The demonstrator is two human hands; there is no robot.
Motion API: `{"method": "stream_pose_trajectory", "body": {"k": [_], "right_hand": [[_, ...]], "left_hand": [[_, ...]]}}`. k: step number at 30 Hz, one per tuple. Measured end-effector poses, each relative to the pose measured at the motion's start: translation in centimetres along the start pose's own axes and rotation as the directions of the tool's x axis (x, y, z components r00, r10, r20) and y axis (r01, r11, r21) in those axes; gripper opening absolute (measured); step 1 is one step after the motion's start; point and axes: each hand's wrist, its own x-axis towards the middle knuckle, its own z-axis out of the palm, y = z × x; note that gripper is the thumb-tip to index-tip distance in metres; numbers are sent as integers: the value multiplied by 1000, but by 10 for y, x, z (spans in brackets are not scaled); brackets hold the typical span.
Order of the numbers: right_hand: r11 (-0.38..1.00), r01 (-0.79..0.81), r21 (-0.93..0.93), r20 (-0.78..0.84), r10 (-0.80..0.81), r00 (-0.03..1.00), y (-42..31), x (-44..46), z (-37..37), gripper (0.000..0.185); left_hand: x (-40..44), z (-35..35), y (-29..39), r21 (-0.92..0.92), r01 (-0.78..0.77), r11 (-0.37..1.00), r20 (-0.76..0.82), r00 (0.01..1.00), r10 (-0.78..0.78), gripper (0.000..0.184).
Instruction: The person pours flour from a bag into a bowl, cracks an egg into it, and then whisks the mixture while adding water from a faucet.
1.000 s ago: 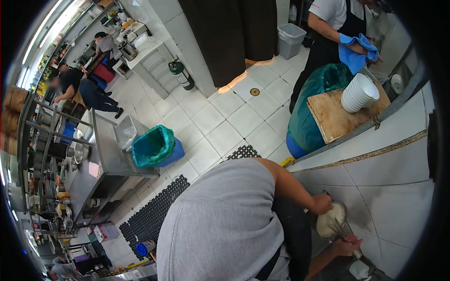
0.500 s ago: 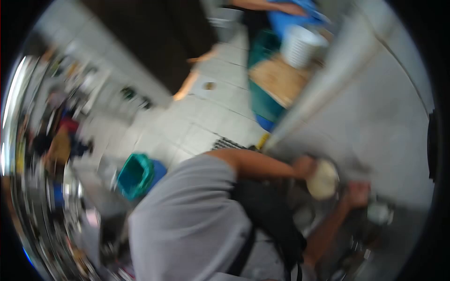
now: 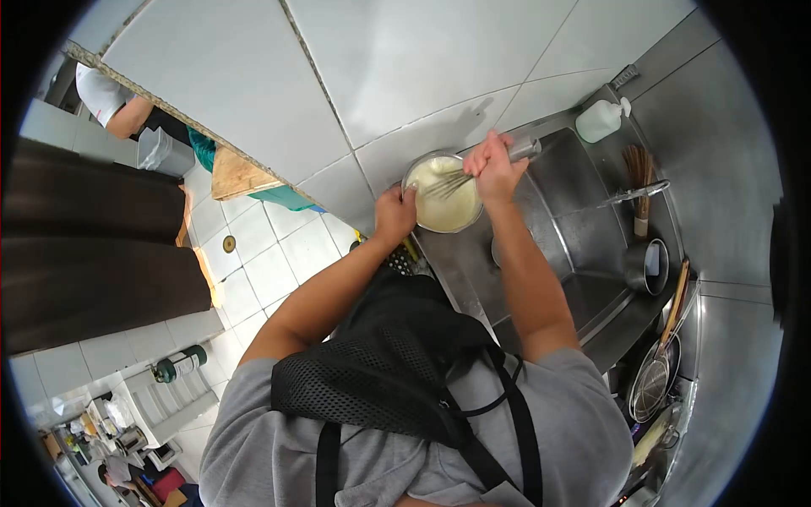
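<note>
A round metal bowl (image 3: 449, 221) of pale creamy batter stands on the steel counter beside the sink, close to the tiled wall. My left hand (image 3: 395, 215) grips the bowl's left rim, thumb at the edge. In my right hand (image 3: 496, 169) is a whisk (image 3: 450, 183), held by its thick metal handle, with its wires reaching into the batter. The sink (image 3: 574, 177) lies to the right of the bowl.
At the right are a white pump bottle (image 3: 600, 121), a bundle brush (image 3: 639, 182), a faucet (image 3: 642, 193), a metal pot (image 3: 648, 266) and a strainer (image 3: 651, 387). Beyond the wall at left are a wooden board (image 3: 241, 175), a bin (image 3: 166, 154) and another person (image 3: 110, 100).
The view has swung toward the wall and sink, so the bowl now appears near the centre. Both hands remain at the bowl and whisk. Less of the other person is visible.
</note>
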Motion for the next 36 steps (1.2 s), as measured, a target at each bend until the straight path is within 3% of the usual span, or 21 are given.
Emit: {"method": "stream_pose_trajectory", "body": {"k": [3, 6, 8, 13, 16, 20, 28, 30, 32, 36], "right_hand": [[987, -65, -149, 63, 75, 995, -16, -3, -2, 37], [974, 21, -227, 52, -10, 999, -20, 9, -5, 36], [972, 55, -227, 3, -56, 998, -17, 13, -4, 36], [979, 111, -174, -111, -131, 985, -3, -2, 10, 35], [982, 146, -116, -38, -151, 988, 4, -26, 13, 35], [992, 72, -104, 57, -66, 996, -1, -48, 9, 35], [983, -39, -181, 226, 80, 971, -30, -50, -10, 37], [919, 35, -393, 208, 52, 977, -30, -37, -6, 36], [919, 101, -382, 208, -21, 978, -19, -24, -8, 34], [934, 199, -296, 130, -167, 977, -7, -12, 2, 33]], "left_hand": [[-5, -4, 9, -71, -23, 997, -26, 999, 21, 35], [-3, -7, 15, -54, 36, 998, 9, 999, -35, 34], [-3, -8, 16, 15, 72, 997, 42, 996, -73, 33], [-6, -10, 22, -17, 96, 995, 26, 995, -96, 34], [-3, -7, 15, -14, 93, 996, 18, 996, -92, 34], [-5, -9, 22, 68, 54, 996, -8, 999, -53, 35], [-7, -6, 21, -2, 69, 998, -28, 997, -69, 35], [-6, -5, 18, -20, 68, 997, -29, 997, -69, 35], [-4, -2, 8, 13, -2, 1000, -44, 999, 2, 35], [-5, -2, 10, -55, 37, 998, -34, 999, -39, 36]]}}
